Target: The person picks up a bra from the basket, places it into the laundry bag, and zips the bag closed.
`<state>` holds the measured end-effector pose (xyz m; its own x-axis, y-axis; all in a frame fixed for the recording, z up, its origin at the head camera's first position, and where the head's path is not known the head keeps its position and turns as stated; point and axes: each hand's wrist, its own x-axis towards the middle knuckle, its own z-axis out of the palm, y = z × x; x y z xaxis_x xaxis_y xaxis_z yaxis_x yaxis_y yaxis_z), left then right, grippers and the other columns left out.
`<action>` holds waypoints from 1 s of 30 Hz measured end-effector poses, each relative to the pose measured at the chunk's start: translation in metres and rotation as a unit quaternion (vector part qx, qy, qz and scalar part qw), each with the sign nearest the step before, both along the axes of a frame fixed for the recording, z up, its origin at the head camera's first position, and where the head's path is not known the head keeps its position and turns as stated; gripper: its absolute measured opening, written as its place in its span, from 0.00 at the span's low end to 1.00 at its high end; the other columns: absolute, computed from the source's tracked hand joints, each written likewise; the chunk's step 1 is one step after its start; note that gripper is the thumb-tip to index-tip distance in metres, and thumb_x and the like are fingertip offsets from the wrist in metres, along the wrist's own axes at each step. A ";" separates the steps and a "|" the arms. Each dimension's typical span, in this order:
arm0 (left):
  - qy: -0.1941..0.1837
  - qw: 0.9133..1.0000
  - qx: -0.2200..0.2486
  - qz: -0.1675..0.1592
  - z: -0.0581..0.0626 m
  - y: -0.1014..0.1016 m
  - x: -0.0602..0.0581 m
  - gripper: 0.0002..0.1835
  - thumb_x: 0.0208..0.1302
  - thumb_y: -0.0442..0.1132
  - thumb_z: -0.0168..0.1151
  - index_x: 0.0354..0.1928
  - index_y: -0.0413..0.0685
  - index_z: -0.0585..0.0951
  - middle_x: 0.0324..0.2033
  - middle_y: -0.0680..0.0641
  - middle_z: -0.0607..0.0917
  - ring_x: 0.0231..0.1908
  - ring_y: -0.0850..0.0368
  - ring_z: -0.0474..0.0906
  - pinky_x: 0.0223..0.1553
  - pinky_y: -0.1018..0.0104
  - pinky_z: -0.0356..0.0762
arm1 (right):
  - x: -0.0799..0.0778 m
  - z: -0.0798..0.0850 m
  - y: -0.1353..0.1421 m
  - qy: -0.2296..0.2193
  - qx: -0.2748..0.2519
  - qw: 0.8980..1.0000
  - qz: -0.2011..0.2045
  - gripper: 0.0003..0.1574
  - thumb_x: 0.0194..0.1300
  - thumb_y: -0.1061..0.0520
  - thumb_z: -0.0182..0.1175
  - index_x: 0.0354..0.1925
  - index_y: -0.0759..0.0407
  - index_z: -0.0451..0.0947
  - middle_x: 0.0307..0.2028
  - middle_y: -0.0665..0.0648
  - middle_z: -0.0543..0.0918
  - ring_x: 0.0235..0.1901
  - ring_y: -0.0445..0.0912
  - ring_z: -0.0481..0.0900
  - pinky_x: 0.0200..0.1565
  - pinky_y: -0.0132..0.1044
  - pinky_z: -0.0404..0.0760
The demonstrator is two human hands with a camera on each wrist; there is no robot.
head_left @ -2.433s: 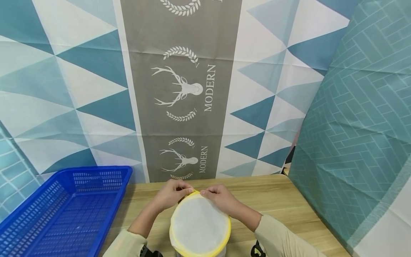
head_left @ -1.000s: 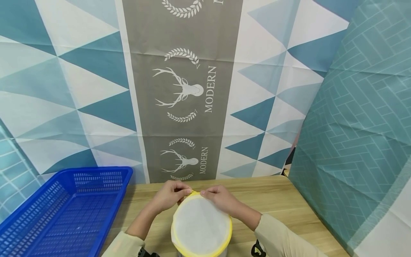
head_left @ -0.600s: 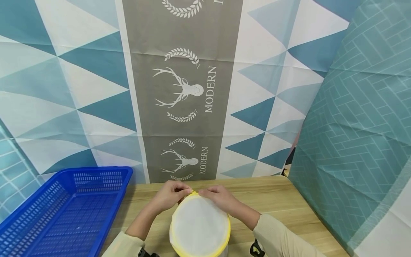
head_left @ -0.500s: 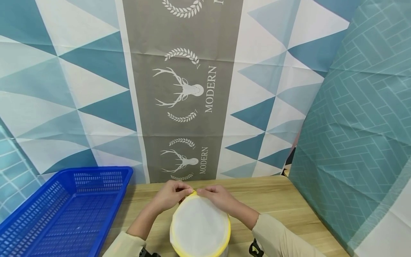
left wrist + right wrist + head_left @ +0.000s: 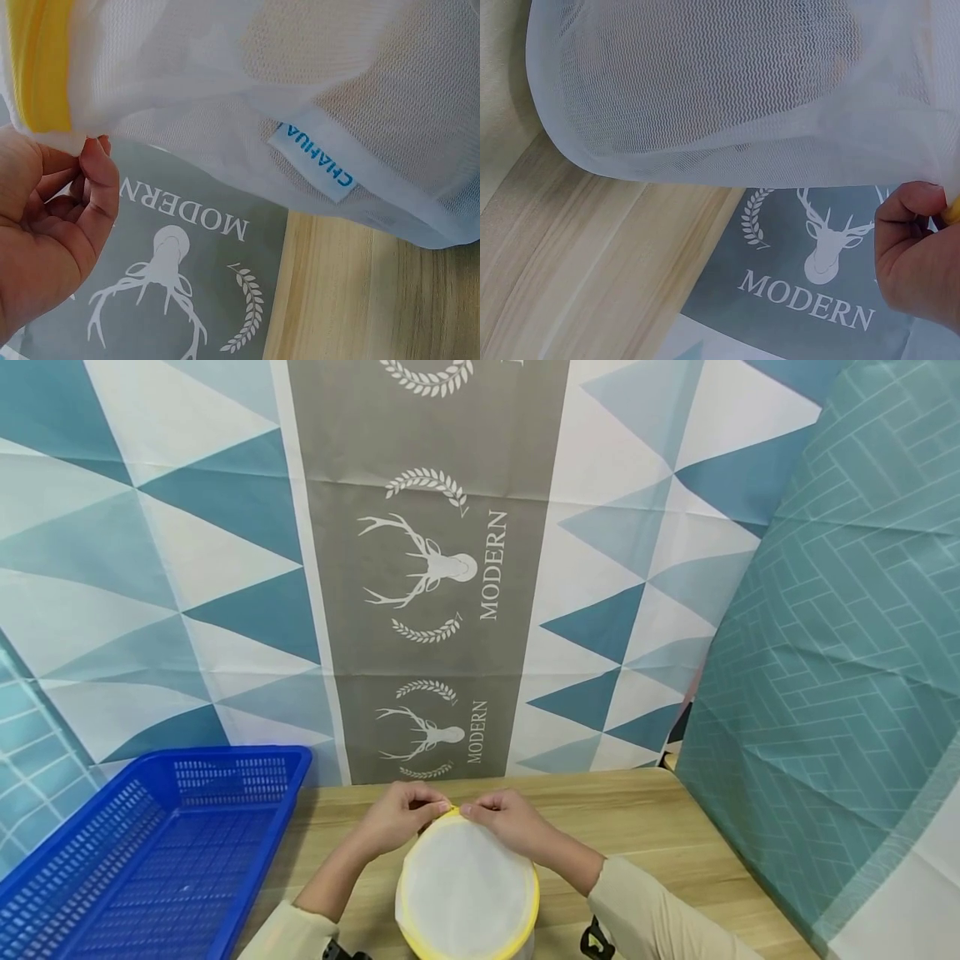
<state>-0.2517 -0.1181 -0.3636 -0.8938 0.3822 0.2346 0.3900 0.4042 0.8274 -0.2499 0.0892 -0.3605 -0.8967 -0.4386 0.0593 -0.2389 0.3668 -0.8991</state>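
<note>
A white mesh laundry bag [image 5: 468, 889], round-topped with a yellow zip edge [image 5: 534, 910], stands upright at the bottom middle of the head view. My left hand [image 5: 402, 820] pinches its far rim by the yellow edge. Close beside it, my right hand [image 5: 517, 827] grips the same rim between thumb and curled fingers. The left wrist view shows the mesh side with a CHAHUA label [image 5: 315, 161] and the yellow band [image 5: 41, 64] above my fingertips. In the right wrist view a bit of yellow sits at my thumb; the zip's pull cannot be made out.
A blue plastic basket [image 5: 281, 827] with slotted walls is at the left of the wooden table [image 5: 637, 827]. Patterned sheets [image 5: 420, 635] hang behind the table, and a teal sheet [image 5: 840, 693] hangs along its right side.
My right hand has shifted slightly left along the yellow rim, closer to my left hand. The left hand keeps its pinch in nearly the same place. The bag has barely moved.
</note>
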 end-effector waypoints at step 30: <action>-0.010 1.000 0.014 0.010 0.004 0.002 0.000 0.11 0.65 0.38 0.58 0.39 0.39 0.84 0.26 0.47 0.81 0.20 0.63 0.70 0.22 0.70 0.71 | 0.000 0.005 -0.001 -0.009 -0.002 1.000 0.015 0.20 0.68 0.47 0.53 0.42 0.59 0.83 0.42 0.57 0.84 0.26 0.39 0.80 0.28 0.33 0.80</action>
<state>-0.2515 -0.1158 -0.3591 -0.9063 0.3570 0.2263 0.3643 0.3882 0.8466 -0.2500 0.0880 -0.3558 -0.8838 -0.4655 0.0462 -0.2344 0.3551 -0.9050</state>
